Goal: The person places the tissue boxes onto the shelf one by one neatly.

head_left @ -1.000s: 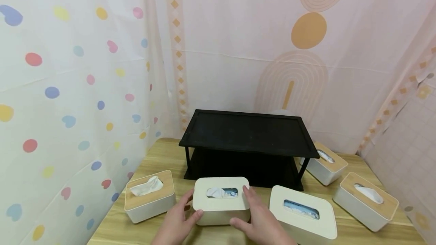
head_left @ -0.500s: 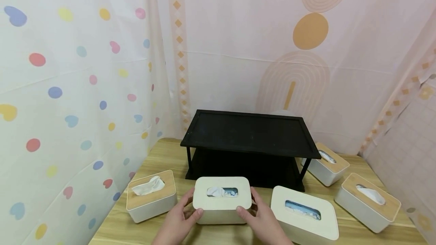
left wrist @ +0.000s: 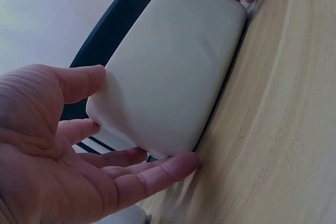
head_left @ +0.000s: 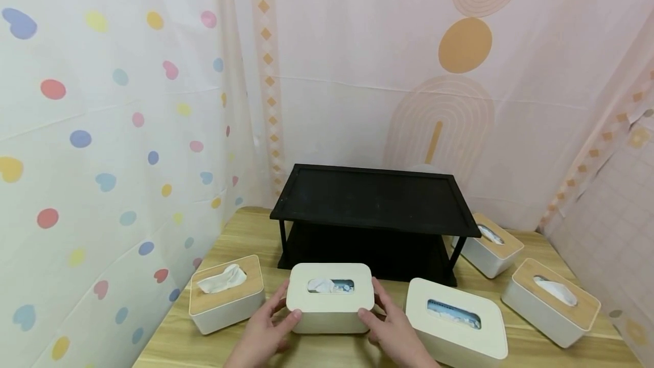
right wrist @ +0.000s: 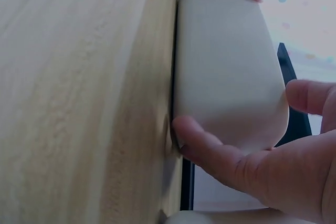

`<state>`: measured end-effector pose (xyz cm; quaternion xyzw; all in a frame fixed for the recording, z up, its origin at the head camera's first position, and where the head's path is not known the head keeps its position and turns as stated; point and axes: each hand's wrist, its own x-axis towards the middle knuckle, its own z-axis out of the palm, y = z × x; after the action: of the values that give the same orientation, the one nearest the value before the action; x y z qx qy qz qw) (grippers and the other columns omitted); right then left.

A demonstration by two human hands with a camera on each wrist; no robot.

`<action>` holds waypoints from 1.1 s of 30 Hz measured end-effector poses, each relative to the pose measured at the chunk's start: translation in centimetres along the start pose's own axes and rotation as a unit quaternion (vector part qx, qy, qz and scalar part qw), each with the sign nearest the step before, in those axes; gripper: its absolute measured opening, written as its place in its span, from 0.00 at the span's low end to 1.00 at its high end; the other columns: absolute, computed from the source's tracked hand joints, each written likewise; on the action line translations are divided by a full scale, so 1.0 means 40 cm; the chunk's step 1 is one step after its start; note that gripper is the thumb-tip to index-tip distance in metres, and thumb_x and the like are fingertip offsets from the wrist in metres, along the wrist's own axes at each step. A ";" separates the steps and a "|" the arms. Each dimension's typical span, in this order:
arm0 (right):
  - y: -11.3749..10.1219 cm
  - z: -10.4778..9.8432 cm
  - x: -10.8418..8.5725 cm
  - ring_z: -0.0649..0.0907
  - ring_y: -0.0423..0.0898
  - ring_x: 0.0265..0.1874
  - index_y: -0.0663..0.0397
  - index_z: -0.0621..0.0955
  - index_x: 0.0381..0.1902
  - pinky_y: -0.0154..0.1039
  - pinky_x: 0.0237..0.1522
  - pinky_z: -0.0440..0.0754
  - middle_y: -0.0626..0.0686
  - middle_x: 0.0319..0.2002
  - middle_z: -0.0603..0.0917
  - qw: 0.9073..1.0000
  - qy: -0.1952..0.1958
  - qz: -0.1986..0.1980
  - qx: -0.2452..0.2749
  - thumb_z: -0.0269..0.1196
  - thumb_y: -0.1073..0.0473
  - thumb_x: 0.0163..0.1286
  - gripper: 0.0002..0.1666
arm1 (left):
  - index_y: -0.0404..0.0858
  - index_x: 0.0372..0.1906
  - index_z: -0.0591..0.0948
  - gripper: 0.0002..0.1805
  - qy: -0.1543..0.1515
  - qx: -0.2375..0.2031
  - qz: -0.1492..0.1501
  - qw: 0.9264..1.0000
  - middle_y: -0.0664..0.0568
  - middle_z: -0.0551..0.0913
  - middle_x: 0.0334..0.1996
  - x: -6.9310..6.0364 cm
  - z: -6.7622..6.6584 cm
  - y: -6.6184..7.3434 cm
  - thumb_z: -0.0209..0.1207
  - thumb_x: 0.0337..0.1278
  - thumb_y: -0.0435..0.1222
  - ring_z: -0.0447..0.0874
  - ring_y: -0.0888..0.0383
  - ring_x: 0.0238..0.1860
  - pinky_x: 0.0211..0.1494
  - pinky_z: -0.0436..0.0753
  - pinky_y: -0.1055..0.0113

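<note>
A cream tissue box [head_left: 330, 322] with an oval slot in its lid, tissue showing inside, sits between my two hands in front of the black rack. My left hand [head_left: 267, 322] holds its left end, thumb at the front upper edge and fingers round the side. At the opposite end my right hand [head_left: 392, 328] grips it likewise. The left wrist view shows the box's plain front wall [left wrist: 168, 66], with fingertips reaching to its lower edge. In the right wrist view a finger lies along the bottom corner of the front wall [right wrist: 226, 72]. Whether the box touches the table is unclear.
Behind stands a black two-level rack [head_left: 373, 195]. Another cream tissue box [head_left: 455, 342] lies close to my right hand. Wood-topped tissue boxes stand at the left [head_left: 225, 294], far right [head_left: 552, 302] and right of the rack [head_left: 490, 246]. Curtains hang behind the wooden table [head_left: 245, 226].
My right hand has shifted from the box's right corner to a hold round its right end. The box and both hands have since moved slightly to the left and away from me.
</note>
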<state>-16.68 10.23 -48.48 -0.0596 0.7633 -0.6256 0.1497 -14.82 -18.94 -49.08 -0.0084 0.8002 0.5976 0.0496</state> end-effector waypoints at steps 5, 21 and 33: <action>0.005 0.010 0.001 0.75 0.72 0.72 0.51 0.48 0.89 0.47 0.47 0.88 0.77 0.80 0.60 1.000 0.006 0.005 0.021 0.66 0.46 0.79 0.55 | 0.44 0.85 0.62 0.43 0.020 0.004 -0.004 1.000 0.22 0.72 0.72 0.004 0.001 0.003 0.68 0.71 0.42 0.87 0.37 0.60 0.46 0.92 0.52; 0.004 0.030 0.002 0.74 0.75 0.73 0.52 0.50 0.88 0.48 0.48 0.90 0.77 0.78 0.63 0.998 0.058 0.014 0.026 0.67 0.49 0.76 0.55 | 0.47 0.87 0.57 0.44 -0.008 -0.053 -0.034 0.998 0.21 0.63 0.78 0.013 0.007 0.016 0.65 0.75 0.41 0.82 0.37 0.64 0.47 0.92 0.50; -0.017 0.035 0.028 0.78 0.64 0.70 0.45 0.52 0.88 0.46 0.48 0.87 0.69 0.79 0.65 0.995 0.091 0.006 0.041 0.67 0.49 0.77 0.53 | 0.50 0.87 0.57 0.45 0.003 -0.092 -0.041 0.995 0.26 0.62 0.79 0.047 0.009 0.050 0.66 0.74 0.39 0.83 0.43 0.59 0.46 0.91 0.48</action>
<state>-17.38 8.46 -48.24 0.0087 0.7477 -0.6585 0.0856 -16.81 -17.95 -47.41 -0.0473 0.7411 0.6660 0.0703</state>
